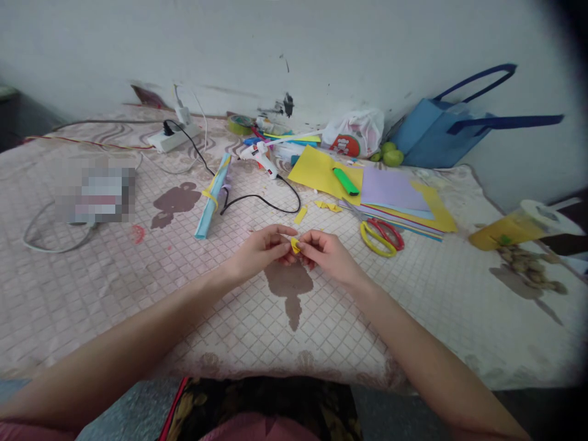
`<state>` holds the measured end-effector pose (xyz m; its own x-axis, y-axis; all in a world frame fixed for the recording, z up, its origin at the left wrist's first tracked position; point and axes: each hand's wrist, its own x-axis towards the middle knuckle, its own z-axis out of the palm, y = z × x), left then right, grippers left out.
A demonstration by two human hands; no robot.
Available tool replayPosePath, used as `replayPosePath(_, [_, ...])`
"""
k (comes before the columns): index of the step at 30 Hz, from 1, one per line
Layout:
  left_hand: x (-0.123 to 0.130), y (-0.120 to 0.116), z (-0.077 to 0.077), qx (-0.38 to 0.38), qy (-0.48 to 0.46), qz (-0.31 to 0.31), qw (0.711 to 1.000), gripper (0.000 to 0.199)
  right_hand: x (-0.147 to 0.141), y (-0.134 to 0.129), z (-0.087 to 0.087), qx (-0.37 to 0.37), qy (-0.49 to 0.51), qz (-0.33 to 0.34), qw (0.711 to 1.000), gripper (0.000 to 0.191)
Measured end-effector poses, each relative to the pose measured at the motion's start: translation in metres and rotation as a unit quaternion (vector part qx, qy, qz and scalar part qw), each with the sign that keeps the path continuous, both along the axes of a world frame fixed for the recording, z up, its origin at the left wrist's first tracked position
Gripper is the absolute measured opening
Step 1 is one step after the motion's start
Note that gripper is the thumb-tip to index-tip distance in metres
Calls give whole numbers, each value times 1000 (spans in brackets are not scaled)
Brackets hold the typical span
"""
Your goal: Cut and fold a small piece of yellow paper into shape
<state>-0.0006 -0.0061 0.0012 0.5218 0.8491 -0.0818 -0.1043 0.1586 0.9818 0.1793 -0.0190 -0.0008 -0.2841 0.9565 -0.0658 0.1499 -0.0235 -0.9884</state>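
Note:
Between my two hands is a small folded piece of yellow paper (294, 246), pinched by the fingertips of both. My left hand (271, 246) grips it from the left, thumb and forefinger closed on it. From the right, my right hand (324, 250) pinches its other side. Just beyond my fingers lies a flat yellow paper strip (301, 214). Several folded yellow paper pieces (328, 206) are a little further right. Red and yellow handled scissors (381, 237) rest to the right of my right hand, blades pointing away.
A rolled blue paper (214, 196) lies left of a white glue gun (261, 159) with a black cord. Coloured sheets (390, 190) carry a green marker (345, 182). A blue bag (441, 131), green fruit (392, 156) and a yellow container (509, 226) stand right; a power strip (172, 139) sits back left.

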Motion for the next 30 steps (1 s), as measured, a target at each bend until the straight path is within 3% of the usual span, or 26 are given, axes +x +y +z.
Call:
replayPosePath(7, [1, 0, -1, 39, 42, 20, 998, 19, -2, -2, 1, -35, 49, -1, 998, 27])
replayPosePath(12, [-1, 2, -2, 31, 63, 42, 997, 16, -2, -3, 4, -73, 73, -11, 995, 42])
replayPosePath(18, [1, 0, -1, 29, 71, 62, 995, 19, -2, -2, 0, -14, 37, -4, 999, 29])
replayPosePath(30, [4, -2, 0, -31, 77, 39, 996, 21, -2, 1, 1, 13, 13, 18, 1000, 28])
